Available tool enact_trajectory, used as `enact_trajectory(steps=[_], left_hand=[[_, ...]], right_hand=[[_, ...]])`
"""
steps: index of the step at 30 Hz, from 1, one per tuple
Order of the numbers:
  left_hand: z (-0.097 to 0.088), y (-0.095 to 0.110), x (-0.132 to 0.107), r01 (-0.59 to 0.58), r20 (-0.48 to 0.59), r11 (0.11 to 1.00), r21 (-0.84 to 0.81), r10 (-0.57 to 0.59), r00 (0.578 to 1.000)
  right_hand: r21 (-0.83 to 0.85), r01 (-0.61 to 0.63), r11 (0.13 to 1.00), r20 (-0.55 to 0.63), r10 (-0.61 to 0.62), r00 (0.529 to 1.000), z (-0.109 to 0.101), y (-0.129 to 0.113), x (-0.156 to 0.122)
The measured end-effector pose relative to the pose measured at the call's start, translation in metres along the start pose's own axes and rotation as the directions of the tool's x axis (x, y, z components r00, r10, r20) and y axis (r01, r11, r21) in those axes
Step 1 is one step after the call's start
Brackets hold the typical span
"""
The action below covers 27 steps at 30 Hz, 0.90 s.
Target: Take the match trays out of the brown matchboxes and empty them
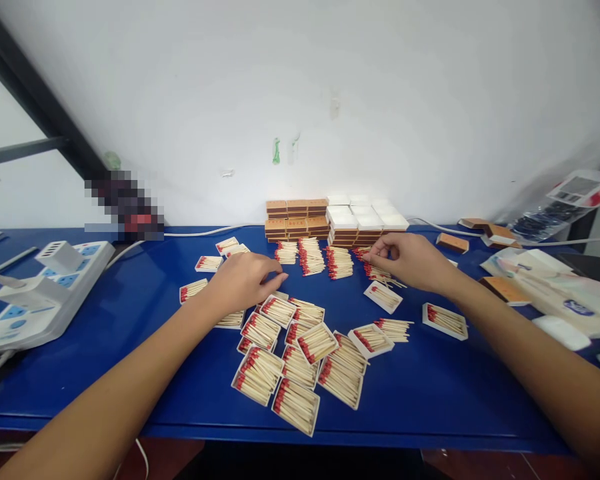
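My left hand (245, 279) hovers palm down over the left side of the table, thumb and index finger stretched out slightly apart with nothing visible between them. Beneath it are open matchbox trays, partly covered by the wrist. At the right, my right hand (405, 259) has its fingertips drawn together at a pile of red-tipped matches (380, 275); what they pinch is hidden. Other match piles (311, 259) lie in a row to its left. Just below that hand sits a tray with a few matches (383, 297). Many filled trays (296, 405) overlap in the middle foreground.
Stacked brown matchboxes (296, 221) and white upturned trays (365, 219) stand against the wall. Loose matchbox sleeves (453, 243) and a tissue pack (570, 300) lie at the right. A power strip (55, 310) with plugs occupies the left; a white cable (205, 233) runs along the back.
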State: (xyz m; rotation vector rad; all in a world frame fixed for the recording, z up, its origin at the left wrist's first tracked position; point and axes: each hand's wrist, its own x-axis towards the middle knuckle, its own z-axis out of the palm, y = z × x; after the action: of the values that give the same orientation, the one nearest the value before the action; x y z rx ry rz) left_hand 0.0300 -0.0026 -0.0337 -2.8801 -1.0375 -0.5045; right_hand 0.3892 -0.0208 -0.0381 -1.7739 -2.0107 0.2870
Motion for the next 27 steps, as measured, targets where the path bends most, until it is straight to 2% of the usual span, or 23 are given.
enact_trajectory(steps=[8,11,13,17,21,23,27], left_hand=[[0.001,0.000,0.000,-0.009,0.010,1.000,0.002,0.009,1.000],[0.001,0.000,0.000,0.003,0.022,1.000,-0.003,-0.003,1.000],[0.001,0.000,0.000,0.008,0.027,1.000,-0.007,-0.008,1.000],[0.001,0.000,0.000,0.010,0.029,1.000,-0.001,-0.010,1.000],[0.002,0.000,0.000,0.002,0.018,1.000,0.001,-0.002,1.000],[0.002,0.000,0.000,0.002,0.019,1.000,-0.001,-0.002,1.000],[0.002,-0.001,0.000,0.004,0.024,1.000,0.003,-0.004,1.000]], right_hand=[[0.191,0.030,0.981,-0.072,-0.016,0.997,-0.025,0.006,0.000],[0.183,0.050,0.982,-0.027,-0.046,0.999,-0.032,0.005,-0.002],[0.199,0.012,0.980,0.036,-0.020,0.999,-0.035,0.003,-0.003],[0.239,-0.098,0.966,0.118,0.072,0.990,-0.035,0.003,-0.003],[0.249,-0.035,0.968,0.040,0.026,0.999,-0.027,0.010,0.001],[0.284,-0.047,0.958,0.037,0.038,0.999,-0.024,0.013,0.003],[0.313,-0.152,0.938,0.124,0.119,0.985,-0.025,0.015,0.004]])
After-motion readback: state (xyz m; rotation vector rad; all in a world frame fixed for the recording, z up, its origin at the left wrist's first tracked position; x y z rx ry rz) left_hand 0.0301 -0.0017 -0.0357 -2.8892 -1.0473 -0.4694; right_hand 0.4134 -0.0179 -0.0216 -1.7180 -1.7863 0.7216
